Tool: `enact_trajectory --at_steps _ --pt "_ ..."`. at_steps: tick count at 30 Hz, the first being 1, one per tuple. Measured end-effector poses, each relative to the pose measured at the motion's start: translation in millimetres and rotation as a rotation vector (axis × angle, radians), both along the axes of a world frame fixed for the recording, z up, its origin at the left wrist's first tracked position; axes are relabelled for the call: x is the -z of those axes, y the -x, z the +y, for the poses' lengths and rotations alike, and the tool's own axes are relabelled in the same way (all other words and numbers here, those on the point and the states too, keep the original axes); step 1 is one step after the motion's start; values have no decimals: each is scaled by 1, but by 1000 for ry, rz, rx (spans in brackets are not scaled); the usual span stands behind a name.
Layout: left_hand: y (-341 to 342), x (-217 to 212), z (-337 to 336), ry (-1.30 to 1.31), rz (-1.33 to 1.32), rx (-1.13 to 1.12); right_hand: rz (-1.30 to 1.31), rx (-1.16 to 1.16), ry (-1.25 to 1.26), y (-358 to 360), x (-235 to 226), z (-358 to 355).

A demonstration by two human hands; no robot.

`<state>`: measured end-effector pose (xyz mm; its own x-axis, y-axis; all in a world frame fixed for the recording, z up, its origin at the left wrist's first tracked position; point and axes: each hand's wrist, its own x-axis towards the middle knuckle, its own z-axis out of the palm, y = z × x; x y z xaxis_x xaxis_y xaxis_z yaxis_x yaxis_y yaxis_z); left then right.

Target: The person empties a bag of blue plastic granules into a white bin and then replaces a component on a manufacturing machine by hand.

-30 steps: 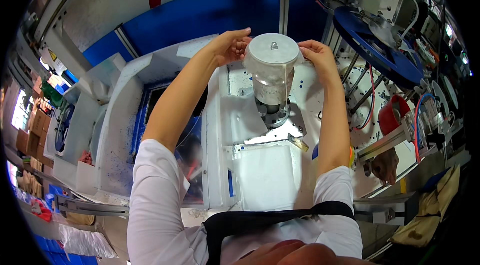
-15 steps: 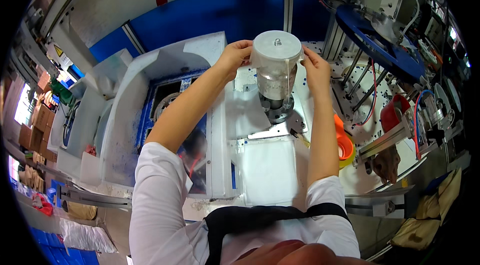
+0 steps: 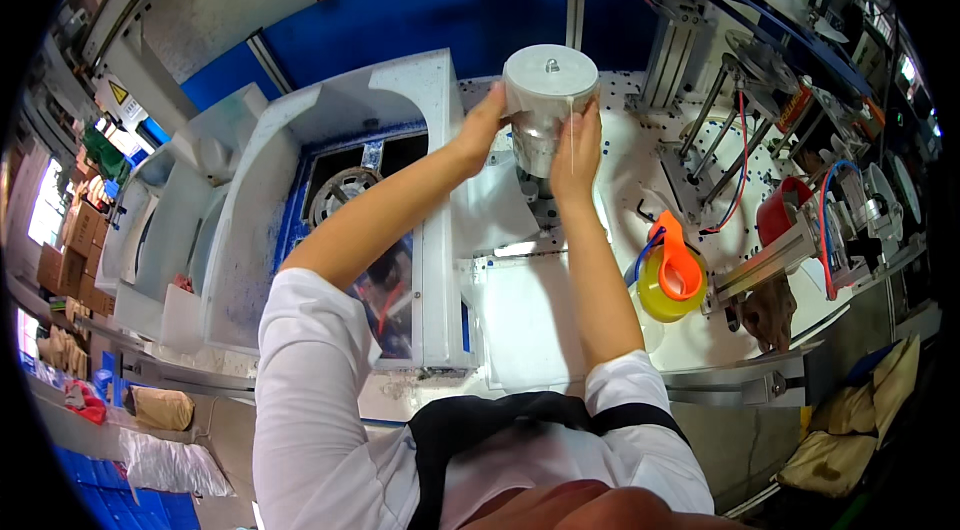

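- Frosted, translucent plastic makes up the cylindrical canister (image 3: 548,115), capped by a flat lid with a small metal loop at its centre; it is held upright over a dark metal fixture (image 3: 540,200) on the white tabletop (image 3: 530,320), at about twelve o'clock from the person.
- Both hands clasp it: the left hand (image 3: 487,125) wraps its nine o'clock side, the right hand (image 3: 578,155) presses flat against its front at five o'clock, fingers spread along the wall.
- Judging by this, the step in hand is setting the canister on or lifting it off the fixture; I cannot tell which.
- Any next move would call for keeping it plumb over the fixture with an even two-sided grip.
- At three o'clock, well apart, a yellow cup with an orange funnel (image 3: 672,275) stands beside red-and-blue wired machinery (image 3: 800,220).
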<state>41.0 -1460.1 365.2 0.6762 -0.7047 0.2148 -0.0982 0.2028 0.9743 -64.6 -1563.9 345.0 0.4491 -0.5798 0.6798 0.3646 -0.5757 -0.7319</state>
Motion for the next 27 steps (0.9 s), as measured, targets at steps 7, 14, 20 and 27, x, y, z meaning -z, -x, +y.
enact_trajectory --at_steps 7,14,20,27 --pt "8 17 -13 -223 -713 -386 10 435 357 -15 3 4" --pt "32 -10 22 -619 -958 -160 57 -23 -139 17 9 12" --pt "169 -79 111 -914 -765 498 -42 120 -52 81 51 11" --pt "239 -80 211 -621 -663 824 71 219 -37 127 76 -1"
